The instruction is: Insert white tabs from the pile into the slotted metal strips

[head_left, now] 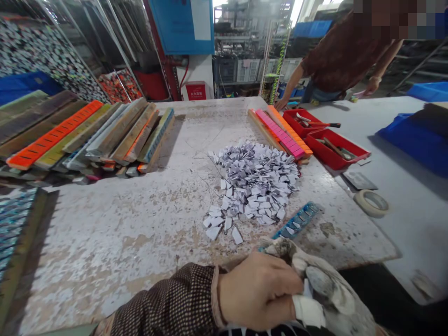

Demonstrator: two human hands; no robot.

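Note:
My left hand (261, 291), bare with white tape round the thumb, is closed in a pinch at the bottom of the head view. Its fingertips meet my right hand (336, 289), which wears a stained white glove and has its fingers curled. Between them shows a pale sliver, coloured like the chips; what each hand grips is mostly hidden. Just beyond the glove lies a blue glittery slotted strip (296, 221) with a few white bits on it, its near end reaching the gloved fingers. A heap of small white chips (259, 179) spreads past it on the worn table.
Slotted bars (59, 133), wood and coloured, are stacked at left. Pink and orange bars (280, 133) lie behind the heap. Red trays (336, 149) with tools and a tape roll (371, 203) are at right. A co-worker (346, 51) stands beyond, near blue bins.

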